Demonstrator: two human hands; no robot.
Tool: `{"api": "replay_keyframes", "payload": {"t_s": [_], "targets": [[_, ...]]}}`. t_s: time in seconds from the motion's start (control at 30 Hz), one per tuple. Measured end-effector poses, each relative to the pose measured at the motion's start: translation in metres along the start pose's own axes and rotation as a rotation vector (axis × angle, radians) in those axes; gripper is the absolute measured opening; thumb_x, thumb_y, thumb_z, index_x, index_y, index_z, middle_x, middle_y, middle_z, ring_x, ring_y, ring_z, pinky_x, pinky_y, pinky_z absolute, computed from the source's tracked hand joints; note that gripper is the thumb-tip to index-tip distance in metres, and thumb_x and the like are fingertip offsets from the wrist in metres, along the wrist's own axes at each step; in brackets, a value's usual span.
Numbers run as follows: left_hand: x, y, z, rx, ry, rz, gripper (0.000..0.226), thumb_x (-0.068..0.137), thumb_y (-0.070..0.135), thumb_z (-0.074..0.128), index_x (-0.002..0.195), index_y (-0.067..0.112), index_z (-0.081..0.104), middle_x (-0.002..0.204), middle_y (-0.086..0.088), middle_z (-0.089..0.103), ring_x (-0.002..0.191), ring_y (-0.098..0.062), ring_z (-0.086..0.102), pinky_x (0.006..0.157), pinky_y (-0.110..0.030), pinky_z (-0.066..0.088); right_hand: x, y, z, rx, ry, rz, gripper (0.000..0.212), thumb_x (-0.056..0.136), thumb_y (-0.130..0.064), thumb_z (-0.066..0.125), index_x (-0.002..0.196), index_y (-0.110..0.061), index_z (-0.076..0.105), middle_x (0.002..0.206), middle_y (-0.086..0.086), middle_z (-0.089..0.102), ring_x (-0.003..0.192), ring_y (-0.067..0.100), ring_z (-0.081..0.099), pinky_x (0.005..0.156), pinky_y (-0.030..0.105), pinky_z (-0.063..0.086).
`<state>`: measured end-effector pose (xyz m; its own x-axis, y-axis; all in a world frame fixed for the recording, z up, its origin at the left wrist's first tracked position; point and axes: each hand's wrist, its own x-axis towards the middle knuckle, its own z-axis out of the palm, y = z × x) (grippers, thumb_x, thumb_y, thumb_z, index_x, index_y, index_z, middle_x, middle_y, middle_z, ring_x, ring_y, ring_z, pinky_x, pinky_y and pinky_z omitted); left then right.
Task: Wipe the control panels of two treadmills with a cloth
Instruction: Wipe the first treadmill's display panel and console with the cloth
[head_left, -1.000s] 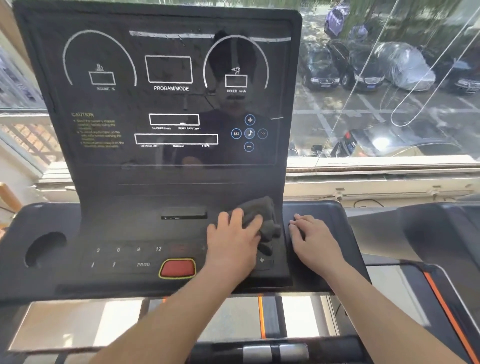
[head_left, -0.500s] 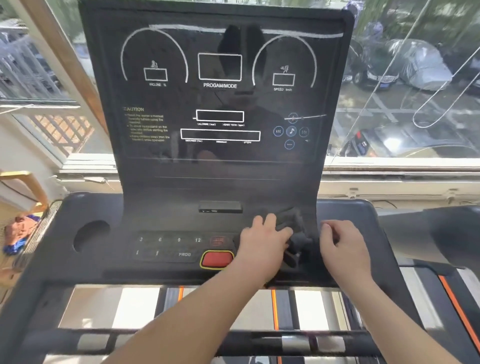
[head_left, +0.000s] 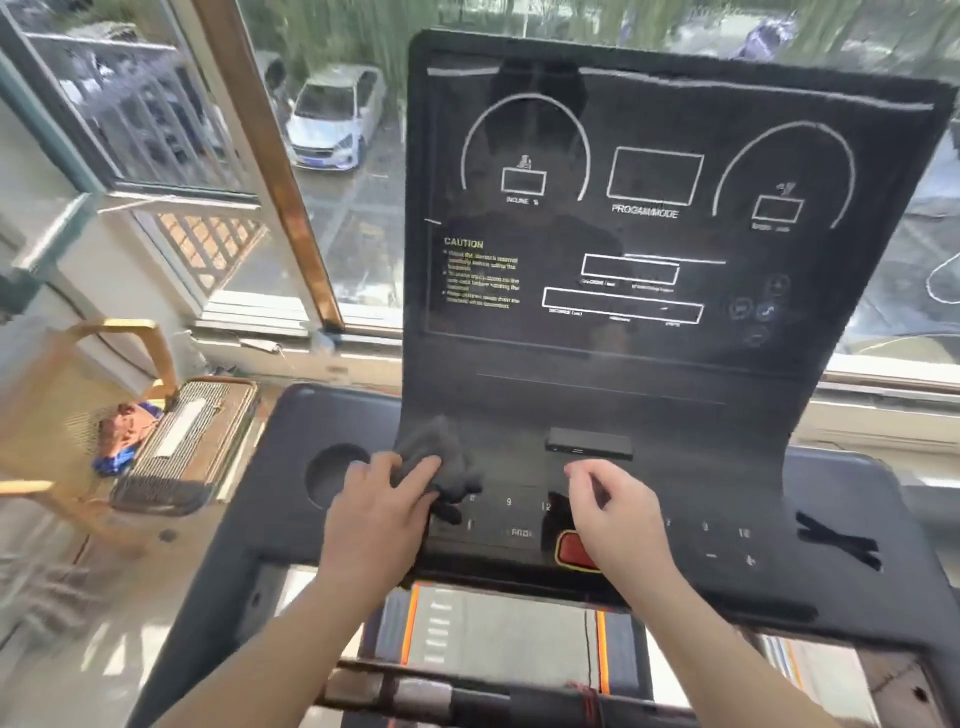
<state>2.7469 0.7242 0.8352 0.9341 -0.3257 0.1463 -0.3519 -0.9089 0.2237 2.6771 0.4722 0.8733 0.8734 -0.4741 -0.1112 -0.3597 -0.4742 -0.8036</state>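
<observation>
A black treadmill control panel (head_left: 675, 249) rises in front of me, with white dial outlines and a yellow caution text. Below it lies the button deck (head_left: 509, 514) with numbers and a red stop button (head_left: 571, 551). My left hand (head_left: 379, 514) presses a dark grey cloth (head_left: 436, 462) onto the left end of the deck, beside the round cup hole (head_left: 332, 473). My right hand (head_left: 618, 514) hovers over the middle of the deck with fingers curled, holding nothing and partly covering the red button.
A small black slot (head_left: 589, 447) sits above the buttons. A black X of tape (head_left: 836, 545) marks the deck's right side. A wooden chair (head_left: 104, 415) with cloth items stands at the left by the window. The treadmill belt (head_left: 498, 634) lies below.
My left hand has dragged the cloth from the right side of the button deck to its left end. My right hand has followed to the deck's middle. My view has swung left.
</observation>
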Motion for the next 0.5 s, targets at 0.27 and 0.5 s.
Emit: {"api": "replay_keyframes", "payload": {"t_s": [0.27, 0.5], "targets": [[0.061, 0.03, -0.013, -0.244, 0.007, -0.193, 0.034, 0.108, 0.037, 0.046, 0.136, 0.019, 0.053, 0.117, -0.011, 0.053, 0.104, -0.034, 0.057, 0.075, -0.044, 0.052, 0.014, -0.006, -0.02, 0.097, 0.171, 0.02, 0.019, 0.103, -0.019, 0.056, 0.111, -0.028, 0.071, 0.088, -0.01, 0.072, 0.081, 0.003, 0.067, 0.074, 0.024, 0.053], [0.085, 0.099, -0.011, -0.204, -0.177, 0.051, 0.032, 0.109, 0.038, 0.042, 0.135, 0.025, 0.057, 0.123, -0.002, 0.053, 0.114, -0.026, 0.054, 0.084, -0.042, 0.053, 0.045, 0.024, -0.084, 0.088, 0.471, 0.202, 0.065, 0.104, -0.03, 0.054, 0.162, -0.022, 0.027, 0.159, 0.002, 0.032, 0.145, 0.024, 0.038, 0.116, 0.042, 0.033]]}}
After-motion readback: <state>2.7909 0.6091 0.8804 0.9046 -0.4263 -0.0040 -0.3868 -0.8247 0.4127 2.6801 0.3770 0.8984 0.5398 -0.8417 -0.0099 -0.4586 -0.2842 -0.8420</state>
